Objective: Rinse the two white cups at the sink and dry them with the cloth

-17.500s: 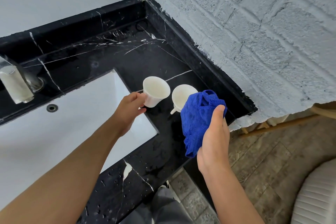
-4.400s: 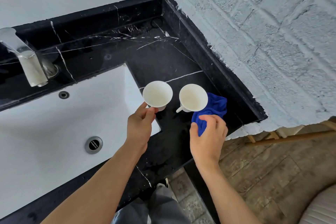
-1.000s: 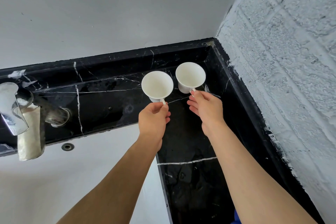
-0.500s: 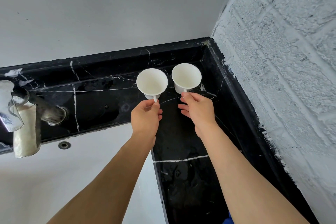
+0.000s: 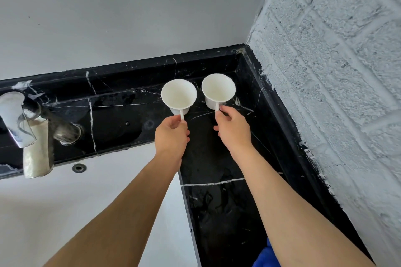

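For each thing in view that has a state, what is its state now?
Left cup: upright, looks empty, left hand pinches its handle.
Right cup: upright, looks empty, right hand holds its handle.
Faucet: no water seen running.
Blue cloth: on the counter, not held.

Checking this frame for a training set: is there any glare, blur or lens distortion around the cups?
Head view: both cups, left cup and right cup, are sharp and evenly lit; glare sits only on the tap; wide-angle bending curves the brick wall and the counter edges; each hand, left and right, shows no motion blur.
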